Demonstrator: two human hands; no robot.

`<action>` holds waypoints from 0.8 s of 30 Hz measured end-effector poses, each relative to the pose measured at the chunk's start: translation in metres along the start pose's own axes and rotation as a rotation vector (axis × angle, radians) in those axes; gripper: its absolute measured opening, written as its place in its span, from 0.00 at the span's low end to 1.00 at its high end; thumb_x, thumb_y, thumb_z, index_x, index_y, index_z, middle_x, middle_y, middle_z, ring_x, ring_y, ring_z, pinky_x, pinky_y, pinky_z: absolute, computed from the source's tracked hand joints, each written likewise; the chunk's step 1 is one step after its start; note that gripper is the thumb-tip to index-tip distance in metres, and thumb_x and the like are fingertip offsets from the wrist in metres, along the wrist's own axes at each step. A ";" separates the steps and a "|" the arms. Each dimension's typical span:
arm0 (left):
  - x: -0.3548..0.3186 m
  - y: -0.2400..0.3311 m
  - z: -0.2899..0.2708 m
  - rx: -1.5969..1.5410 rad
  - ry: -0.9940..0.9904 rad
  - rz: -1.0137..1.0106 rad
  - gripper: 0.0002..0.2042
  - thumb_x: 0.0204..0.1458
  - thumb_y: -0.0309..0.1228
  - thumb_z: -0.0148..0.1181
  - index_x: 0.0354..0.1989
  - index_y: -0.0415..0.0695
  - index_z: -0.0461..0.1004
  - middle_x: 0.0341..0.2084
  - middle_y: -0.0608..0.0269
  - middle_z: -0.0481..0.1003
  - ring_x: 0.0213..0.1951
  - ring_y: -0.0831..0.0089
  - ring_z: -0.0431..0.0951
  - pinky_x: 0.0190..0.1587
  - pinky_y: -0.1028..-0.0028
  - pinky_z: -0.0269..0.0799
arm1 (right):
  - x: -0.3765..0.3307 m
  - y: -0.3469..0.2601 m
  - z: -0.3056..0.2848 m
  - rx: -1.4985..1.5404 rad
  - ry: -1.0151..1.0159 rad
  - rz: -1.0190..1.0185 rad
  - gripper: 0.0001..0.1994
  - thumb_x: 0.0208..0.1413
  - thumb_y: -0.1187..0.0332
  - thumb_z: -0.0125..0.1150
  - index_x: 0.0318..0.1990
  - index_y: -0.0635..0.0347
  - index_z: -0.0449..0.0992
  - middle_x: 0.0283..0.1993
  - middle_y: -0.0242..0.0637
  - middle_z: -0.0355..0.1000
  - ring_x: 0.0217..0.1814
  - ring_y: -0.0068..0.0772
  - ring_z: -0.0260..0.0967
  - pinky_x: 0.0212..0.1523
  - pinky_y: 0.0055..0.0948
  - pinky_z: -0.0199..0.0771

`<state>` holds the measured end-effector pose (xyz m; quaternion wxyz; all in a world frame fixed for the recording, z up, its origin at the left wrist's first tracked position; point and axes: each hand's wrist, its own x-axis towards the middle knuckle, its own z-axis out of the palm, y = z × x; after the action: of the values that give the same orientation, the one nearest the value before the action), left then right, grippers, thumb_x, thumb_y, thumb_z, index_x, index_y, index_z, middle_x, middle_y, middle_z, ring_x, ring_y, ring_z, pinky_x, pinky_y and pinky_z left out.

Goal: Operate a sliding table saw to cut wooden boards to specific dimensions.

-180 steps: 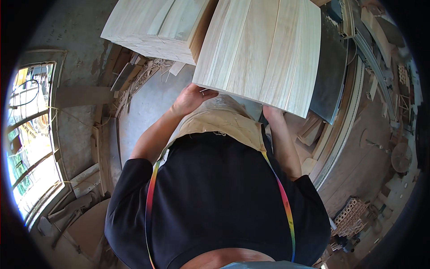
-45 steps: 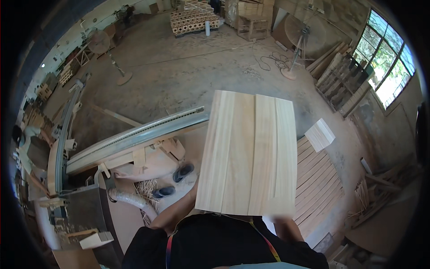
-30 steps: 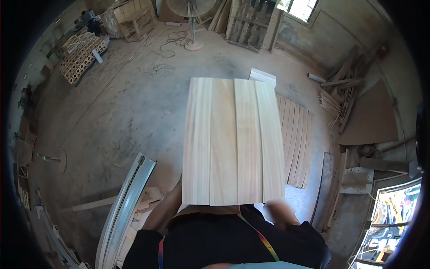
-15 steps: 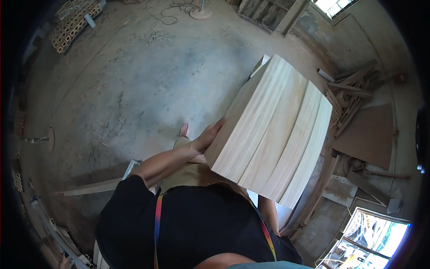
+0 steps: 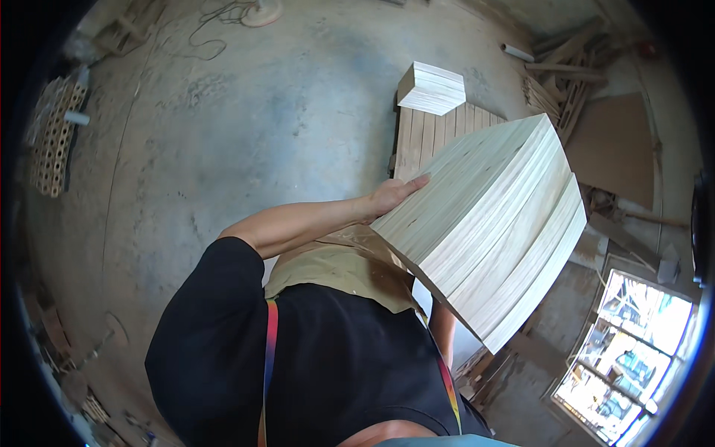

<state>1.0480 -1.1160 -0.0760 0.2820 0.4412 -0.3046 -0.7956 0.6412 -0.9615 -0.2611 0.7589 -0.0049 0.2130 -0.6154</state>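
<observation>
A thick stack of pale wooden boards [image 5: 495,227] is held up in front of me, tilted, its far end up and to the right. My left hand [image 5: 395,197] grips its left side, with the thumb lying over the board edges. Of my right arm only the forearm [image 5: 444,329] shows, below the stack's near end. The stack hides my right hand and its fingers. Beyond it, a smaller stack of pale boards [image 5: 433,88] rests on a slatted wooden platform [image 5: 418,136].
Scrap wood [image 5: 570,74] and a brown panel [image 5: 622,145] lie along the right wall, near a white tube [image 5: 517,52]. A bright window [image 5: 629,350] is at lower right. Hollow bricks [image 5: 56,138] are piled far left. A round stand base [image 5: 261,13] and a cable are at the back.
I have turned to the right, and the slatted platform with the smaller stack has come into fuller view. The held stack has tilted, showing more of its left side. My left hand still grips it.
</observation>
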 end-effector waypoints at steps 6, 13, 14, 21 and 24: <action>0.053 0.048 -0.039 0.074 -0.102 -0.067 0.42 0.62 0.69 0.49 0.56 0.34 0.78 0.48 0.53 0.78 0.47 0.70 0.77 0.48 0.70 0.72 | 0.034 0.047 0.038 -0.047 -0.164 -0.151 0.41 0.66 0.28 0.38 0.78 0.42 0.57 0.80 0.37 0.56 0.80 0.52 0.55 0.73 0.68 0.59; 0.161 0.112 -0.079 0.201 -0.184 -0.120 0.40 0.65 0.65 0.48 0.61 0.34 0.75 0.53 0.54 0.77 0.50 0.69 0.76 0.52 0.69 0.71 | 0.119 0.064 0.045 -0.043 0.134 -0.282 0.42 0.65 0.28 0.41 0.79 0.42 0.56 0.81 0.36 0.55 0.81 0.50 0.54 0.72 0.68 0.61; 0.175 0.122 -0.083 0.222 -0.192 -0.119 0.40 0.65 0.65 0.48 0.61 0.34 0.75 0.54 0.54 0.77 0.51 0.69 0.76 0.53 0.69 0.71 | 0.124 0.068 0.047 0.063 0.144 -0.284 0.41 0.65 0.29 0.42 0.78 0.42 0.57 0.80 0.36 0.57 0.80 0.49 0.56 0.72 0.67 0.61; 0.259 0.173 -0.088 0.327 -0.239 -0.133 0.41 0.63 0.67 0.47 0.49 0.31 0.79 0.44 0.50 0.78 0.44 0.67 0.77 0.49 0.69 0.73 | 0.153 0.088 0.070 0.251 0.277 -0.447 0.38 0.65 0.31 0.48 0.74 0.44 0.64 0.73 0.36 0.65 0.73 0.47 0.64 0.68 0.66 0.68; 0.288 0.186 -0.086 0.356 -0.263 -0.153 0.42 0.62 0.68 0.47 0.44 0.30 0.80 0.40 0.50 0.79 0.41 0.66 0.77 0.47 0.69 0.73 | 0.175 0.100 0.081 0.288 0.335 -0.528 0.37 0.64 0.32 0.51 0.72 0.44 0.67 0.70 0.36 0.69 0.70 0.46 0.68 0.66 0.66 0.70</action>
<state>1.0269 -1.4653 -0.1290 0.0968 0.3984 -0.4399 -0.7990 0.7878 -1.1220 -0.2702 0.5206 0.1484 0.2368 -0.8068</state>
